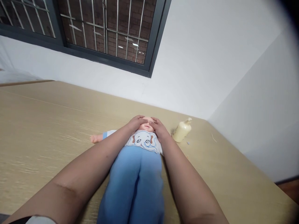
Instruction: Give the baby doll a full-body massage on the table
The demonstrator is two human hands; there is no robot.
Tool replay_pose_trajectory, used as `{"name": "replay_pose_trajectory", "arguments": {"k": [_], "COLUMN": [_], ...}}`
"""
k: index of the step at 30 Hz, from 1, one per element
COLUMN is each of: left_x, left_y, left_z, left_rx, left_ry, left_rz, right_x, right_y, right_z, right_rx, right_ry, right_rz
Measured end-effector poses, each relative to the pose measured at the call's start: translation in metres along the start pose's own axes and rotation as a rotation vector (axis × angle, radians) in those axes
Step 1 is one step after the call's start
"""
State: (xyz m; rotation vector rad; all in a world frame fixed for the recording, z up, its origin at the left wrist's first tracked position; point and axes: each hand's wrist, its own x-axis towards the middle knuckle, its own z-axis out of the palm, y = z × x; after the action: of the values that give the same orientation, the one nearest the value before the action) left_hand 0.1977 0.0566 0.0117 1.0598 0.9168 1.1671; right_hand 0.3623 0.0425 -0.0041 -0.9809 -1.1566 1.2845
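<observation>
A baby doll (147, 127) lies on its back on the table, head toward the wall. It wears blue trousers and a white top with an elephant face on the chest. My left hand (137, 123) cups one side of the doll's head, its thumb across the brow and eye. On the other side, my right hand (159, 127) rests against the cheek and temple, the thumb near the nose. The doll's mouth shows between my hands; its eyes are covered. One doll arm (96, 138) stretches out to the left.
A pale yellow pump bottle (181, 131) stands tilted in view to the right of the doll. A small blue scrap (188, 143) lies near it. The wood-coloured table (51, 124) meets a white wall (187, 62) below a barred window (105, 28).
</observation>
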Motion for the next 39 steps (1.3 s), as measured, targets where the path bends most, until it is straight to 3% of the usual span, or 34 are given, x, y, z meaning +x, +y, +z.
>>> {"name": "replay_pose_trajectory", "arguments": {"k": [8, 16, 21, 26, 33, 39], "left_x": [-0.001, 0.006, 0.006, -0.001, -0.003, -0.003], "left_y": [0.002, -0.006, -0.007, 0.000, 0.003, 0.001], "left_z": [0.002, -0.004, -0.005, -0.004, -0.002, -0.005], "left_rx": [-0.014, -0.139, -0.122, 0.015, 0.118, -0.009], "left_ry": [-0.002, -0.031, -0.029, -0.029, 0.019, -0.098], "left_rz": [-0.013, -0.070, -0.067, 0.016, 0.045, -0.003], "right_x": [0.011, 0.002, 0.001, 0.004, 0.009, 0.000], "right_y": [0.008, -0.003, -0.002, 0.002, 0.005, -0.005], "right_z": [0.001, -0.014, -0.015, -0.003, 0.005, -0.003], "right_rx": [-0.052, 0.054, 0.109, -0.088, -0.080, 0.000], "right_ry": [0.067, -0.030, -0.090, 0.008, 0.088, 0.030], "right_rz": [-0.023, 0.125, 0.119, -0.015, -0.010, 0.066]}}
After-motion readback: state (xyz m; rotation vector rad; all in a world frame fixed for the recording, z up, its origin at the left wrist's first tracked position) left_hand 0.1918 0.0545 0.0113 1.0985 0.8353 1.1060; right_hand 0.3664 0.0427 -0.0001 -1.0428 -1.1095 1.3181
